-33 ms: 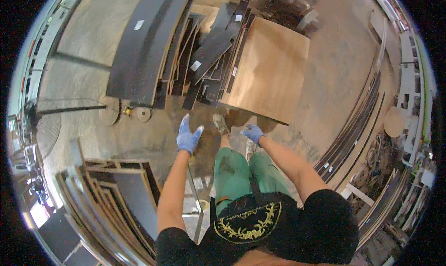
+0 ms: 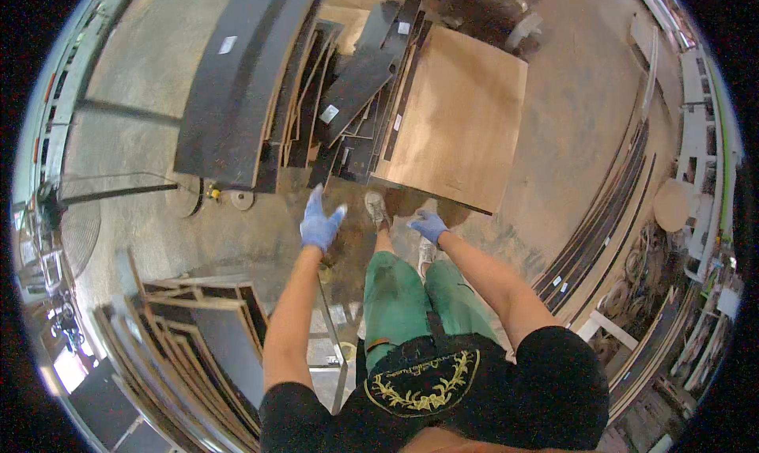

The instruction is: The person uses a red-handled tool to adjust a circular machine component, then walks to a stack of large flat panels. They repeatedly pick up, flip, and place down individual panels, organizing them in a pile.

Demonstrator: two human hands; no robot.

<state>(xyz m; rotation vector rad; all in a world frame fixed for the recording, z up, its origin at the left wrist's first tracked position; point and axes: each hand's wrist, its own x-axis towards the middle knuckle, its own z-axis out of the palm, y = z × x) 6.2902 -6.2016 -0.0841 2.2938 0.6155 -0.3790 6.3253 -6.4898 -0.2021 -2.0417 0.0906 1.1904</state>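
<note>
Both hands wear blue gloves and hold nothing that I can see. My left hand (image 2: 320, 227) reaches forward with its fingers stretched and the thumb apart, just short of the stacked dark boards (image 2: 353, 152). To its right, my right hand (image 2: 429, 227) hangs lower with fingers spread, near the front edge of a light wood-faced panel (image 2: 458, 121). Neither hand appears to touch a board. A large dark panel (image 2: 229, 81) with a white label lies at the far left of the stack. Narrow dark strips lie at angles between the two big panels.
Boards lean in a row (image 2: 182, 350) at the lower left. Long dark strips (image 2: 601, 216) lie along the right side. Round discs (image 2: 186, 196) and a stand's bar stand left of the stack. A metal frame (image 2: 336, 342) is beside my left leg.
My left hand has shifted very slightly, and the view has turned a little. Both hands keep the same open pose, and the boards lie as before.
</note>
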